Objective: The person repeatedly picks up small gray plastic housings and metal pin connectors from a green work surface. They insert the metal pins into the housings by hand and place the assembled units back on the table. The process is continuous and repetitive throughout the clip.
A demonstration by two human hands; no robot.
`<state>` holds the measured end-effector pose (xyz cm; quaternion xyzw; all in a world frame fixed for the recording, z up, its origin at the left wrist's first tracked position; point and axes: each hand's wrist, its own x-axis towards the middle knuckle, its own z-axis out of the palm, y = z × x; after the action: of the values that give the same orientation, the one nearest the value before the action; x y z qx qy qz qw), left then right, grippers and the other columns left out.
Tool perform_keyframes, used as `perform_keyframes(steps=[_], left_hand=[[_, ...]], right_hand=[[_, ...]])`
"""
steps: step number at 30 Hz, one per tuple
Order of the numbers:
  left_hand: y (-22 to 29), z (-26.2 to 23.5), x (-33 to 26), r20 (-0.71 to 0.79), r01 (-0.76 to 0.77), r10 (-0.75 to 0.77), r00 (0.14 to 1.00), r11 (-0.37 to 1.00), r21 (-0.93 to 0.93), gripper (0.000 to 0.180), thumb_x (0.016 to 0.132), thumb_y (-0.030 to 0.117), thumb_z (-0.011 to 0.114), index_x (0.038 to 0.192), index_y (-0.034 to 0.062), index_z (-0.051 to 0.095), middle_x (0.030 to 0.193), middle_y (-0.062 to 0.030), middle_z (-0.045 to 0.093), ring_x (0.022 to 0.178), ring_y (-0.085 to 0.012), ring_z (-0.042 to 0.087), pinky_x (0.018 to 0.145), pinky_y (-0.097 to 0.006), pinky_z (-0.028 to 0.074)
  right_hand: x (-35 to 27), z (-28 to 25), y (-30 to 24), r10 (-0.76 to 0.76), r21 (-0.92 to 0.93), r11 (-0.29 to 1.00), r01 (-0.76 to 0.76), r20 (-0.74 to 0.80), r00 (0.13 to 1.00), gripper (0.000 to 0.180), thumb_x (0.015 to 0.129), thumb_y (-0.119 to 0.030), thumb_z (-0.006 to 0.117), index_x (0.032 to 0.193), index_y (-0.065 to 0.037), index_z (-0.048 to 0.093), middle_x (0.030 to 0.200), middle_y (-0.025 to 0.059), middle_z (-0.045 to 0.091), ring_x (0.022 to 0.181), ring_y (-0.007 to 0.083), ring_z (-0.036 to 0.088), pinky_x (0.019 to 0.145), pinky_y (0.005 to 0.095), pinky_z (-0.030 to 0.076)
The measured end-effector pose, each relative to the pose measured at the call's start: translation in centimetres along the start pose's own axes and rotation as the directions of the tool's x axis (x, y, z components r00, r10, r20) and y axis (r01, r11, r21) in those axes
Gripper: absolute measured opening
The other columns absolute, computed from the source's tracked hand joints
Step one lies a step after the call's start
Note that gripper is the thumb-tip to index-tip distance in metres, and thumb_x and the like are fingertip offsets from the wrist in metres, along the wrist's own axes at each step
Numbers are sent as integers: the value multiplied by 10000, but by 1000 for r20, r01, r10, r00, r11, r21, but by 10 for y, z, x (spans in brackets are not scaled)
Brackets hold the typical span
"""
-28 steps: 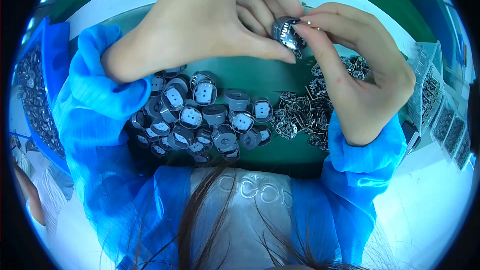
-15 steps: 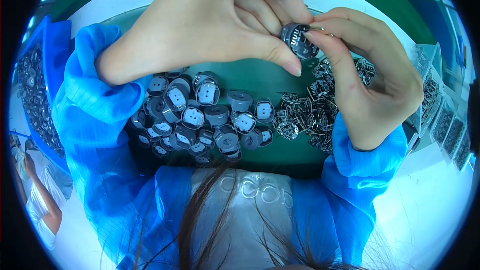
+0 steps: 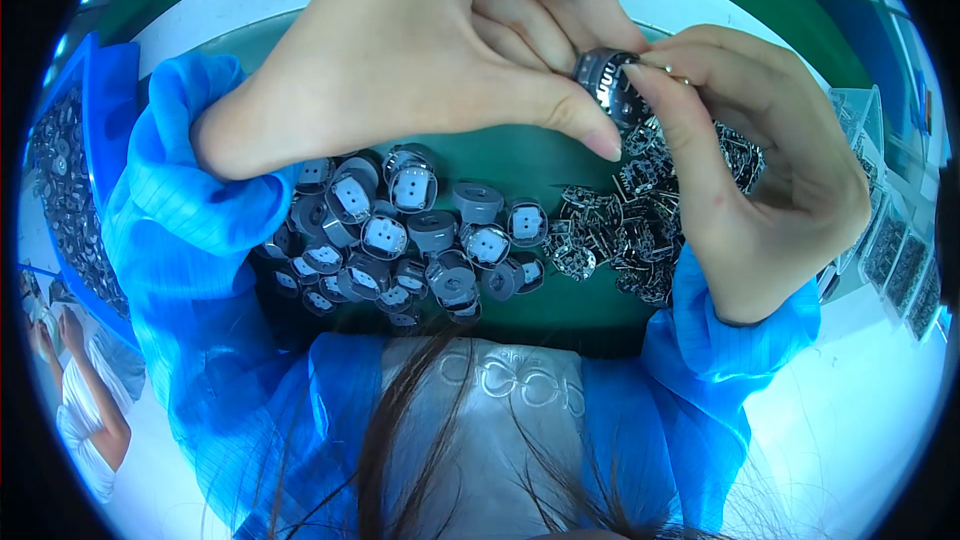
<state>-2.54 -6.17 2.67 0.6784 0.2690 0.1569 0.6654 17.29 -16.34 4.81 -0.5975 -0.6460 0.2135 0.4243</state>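
Note:
My left hand (image 3: 410, 55) is closed around a small round dark motor-like housing (image 3: 612, 90), between the thumb side and the bent fingers. A row of bright metal teeth shows on its face. My right hand (image 3: 765, 145) pinches at the housing's right edge with thumb and forefinger, on a small metal piece with thin pins (image 3: 677, 74) whose full shape is hidden. Below the left hand lies a pile of grey round housings (image 3: 433, 230), several with white faces with small holes. A heap of small silvery metal parts (image 3: 640, 230) lies below the right hand.
A green work surface (image 3: 500, 150) lies beneath the piles. A blue bin (image 3: 105, 120) of small dark parts stands at the left. Clear trays (image 3: 890, 250) of small parts are at the right. Another person's arm (image 3: 95, 380) shows at the far lower left.
Both hands have shifted slightly right with the round housing, and it has turned a little. The right hand has also moved slightly lower. The piles look the same.

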Motion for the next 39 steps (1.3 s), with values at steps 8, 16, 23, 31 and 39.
perform_keyframes(steps=[8, 16, 23, 31, 39], left_hand=[[0, 3, -4, -53, -21, 21, 998, 1000, 10, 363, 796, -56, 852, 1112, -117, 683, 988, -189, 763, 903, -211, 772, 815, -292, 619], [-7, 15, -14, -182, -86, 87, 979, 996, 15, 381, 767, -106, 848, 1111, -114, 685, 994, -183, 762, 901, -223, 774, 820, -313, 634], [-5, 5, -6, -59, -133, 122, 991, 949, -287, 359, 837, -58, 824, 1154, -148, 681, 933, -207, 754, 833, -163, 741, 746, -284, 639], [-19, 0, -1, -47, -250, 248, 968, 917, -311, 345, 858, -73, 802, 1161, -171, 670, 916, -236, 747, 824, -203, 758, 766, -300, 664], [-14, -3, 0, 16, -139, 150, 989, 950, -278, 345, 854, -64, 802, 1164, -147, 674, 976, -249, 747, 917, -256, 770, 834, -333, 671]], right_hand=[[-3, 5, 6, -54, -48, 997, 53, -31, 998, 161, 799, 131, 769, 934, 45, 755, 964, 125, 744, 893, 185, 728, 812, 280, 595], [-2, 5, -2, -223, -268, 939, 217, 8, 975, 197, 782, 153, 773, 938, 35, 761, 977, 135, 749, 891, 217, 736, 824, 287, 595], [0, -4, 41, -216, 180, 956, 231, -99, 971, 126, 902, 85, 715, 1027, 73, 724, 1072, 188, 724, 954, 241, 726, 839, 323, 603], [5, -23, 26, -47, 178, 983, 49, -14, 999, 128, 938, 19, 695, 1053, 69, 722, 1112, 207, 711, 1025, 327, 731, 914, 407, 607], [-3, 6, 10, -65, 248, 965, 90, -108, 992, 188, 805, 141, 773, 974, 64, 743, 1027, 160, 736, 942, 219, 733, 850, 318, 615]])
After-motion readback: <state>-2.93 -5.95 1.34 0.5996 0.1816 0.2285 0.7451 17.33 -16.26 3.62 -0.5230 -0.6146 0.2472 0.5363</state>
